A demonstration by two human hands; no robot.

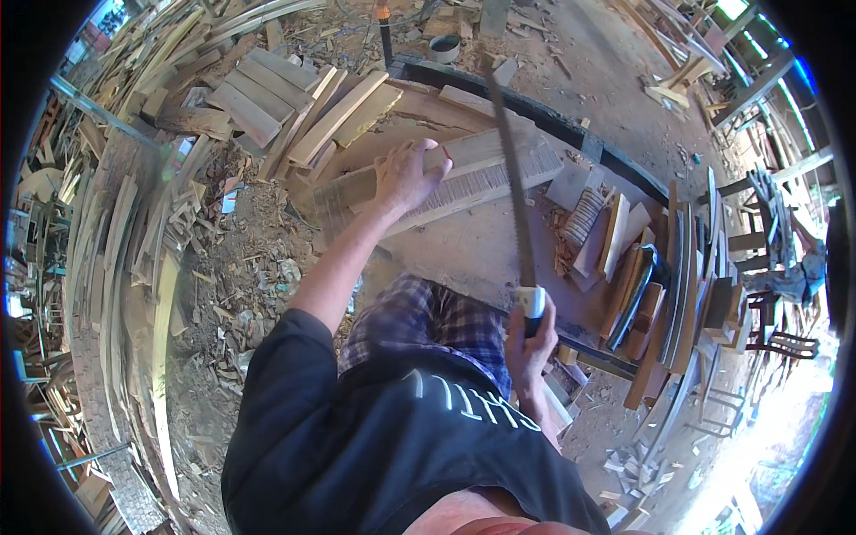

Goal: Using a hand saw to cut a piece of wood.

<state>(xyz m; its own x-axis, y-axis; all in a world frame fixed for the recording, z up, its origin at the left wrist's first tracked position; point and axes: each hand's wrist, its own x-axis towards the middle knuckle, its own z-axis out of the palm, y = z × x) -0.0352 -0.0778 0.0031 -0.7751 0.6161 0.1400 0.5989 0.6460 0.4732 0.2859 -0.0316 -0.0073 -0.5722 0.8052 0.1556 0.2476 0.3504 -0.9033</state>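
Note:
A long dark-bladed handsaw point(514, 178) points away from me, its blade passing above the far end of a wooden block. Around its white and black handle my right hand point(528, 357) is closed. On the low work table lies the thick wooden block point(486, 185), set at a slant, its near face lined with many narrow grooves. My left hand point(408, 178) is over the block's middle, fingers curled. A small reddish bit shows by its fingertips; what it belongs to I cannot make out.
Loose boards point(339, 116) lie at the table's far left. A ridged wooden piece point(584, 217) and stacked offcuts point(637, 294) crowd its right side. A dark beam point(544, 116) edges the far side. Long planks point(116, 241) and wood scraps cover the ground at left.

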